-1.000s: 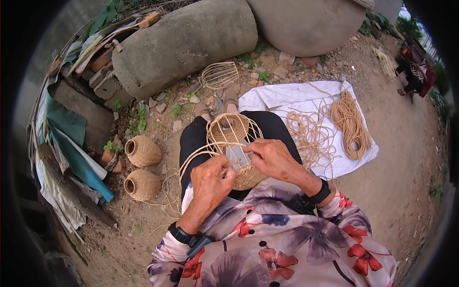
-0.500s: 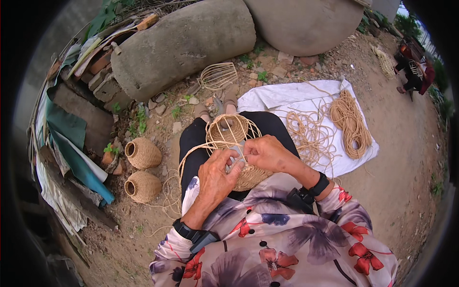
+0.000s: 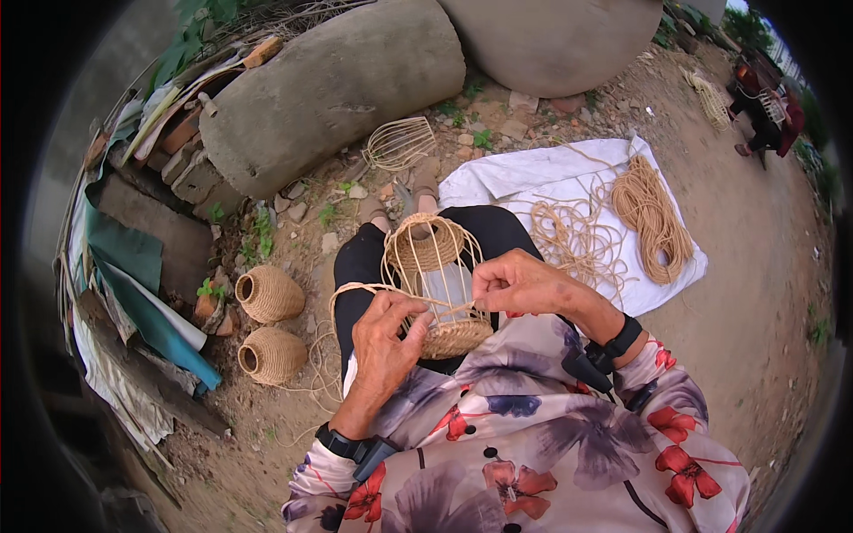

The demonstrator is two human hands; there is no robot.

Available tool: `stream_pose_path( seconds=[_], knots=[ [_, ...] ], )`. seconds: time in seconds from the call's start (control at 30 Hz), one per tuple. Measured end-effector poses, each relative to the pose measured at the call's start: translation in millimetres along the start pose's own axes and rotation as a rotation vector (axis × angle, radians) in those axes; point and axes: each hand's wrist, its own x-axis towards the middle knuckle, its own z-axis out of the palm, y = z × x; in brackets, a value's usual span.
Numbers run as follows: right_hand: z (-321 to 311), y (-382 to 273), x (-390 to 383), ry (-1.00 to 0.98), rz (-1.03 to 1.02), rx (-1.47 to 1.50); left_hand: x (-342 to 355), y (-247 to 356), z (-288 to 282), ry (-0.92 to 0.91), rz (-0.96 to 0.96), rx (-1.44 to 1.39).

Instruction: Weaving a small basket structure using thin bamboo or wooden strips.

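Across my lap lies a partly woven basket. Its far and near ends are wrapped in tan cord, with bare pale ribs between them. My left hand pinches the tan cord at the basket's left side, thumb and forefinger close together. That cord loops down to the left past my knee. At the right side, my right hand is closed, thumb against fingers, on the cord beside the ribs. Its fingertips partly hide the hold.
Two finished-looking cord baskets lie on the ground at left. A white sheet at right carries coiled cord and loose strands. An unwoven rib frame lies ahead, near a concrete cylinder. Another person sits far right.
My right hand has moved right, away from my left, and the gap between them shows more ribs. The basket has tilted, showing more of its open middle.
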Motion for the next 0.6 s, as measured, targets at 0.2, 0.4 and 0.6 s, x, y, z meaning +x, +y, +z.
stream_pose_path(
  seconds=[0.2,0.4,0.6],
  knots=[
    [15.8,13.2,8.3,0.03,-0.189,0.151,12.5,20.3,8.0,-0.219,-0.369,-0.509],
    [21.8,32.8,6.8,0.119,-0.215,0.12,9.1,14.3,7.0,-0.24,-0.449,-0.588],
    [34.2,53.4,11.3,0.146,-0.399,-0.166,10.9,12.8,11.4,-0.205,-0.249,-0.477]
  ],
)
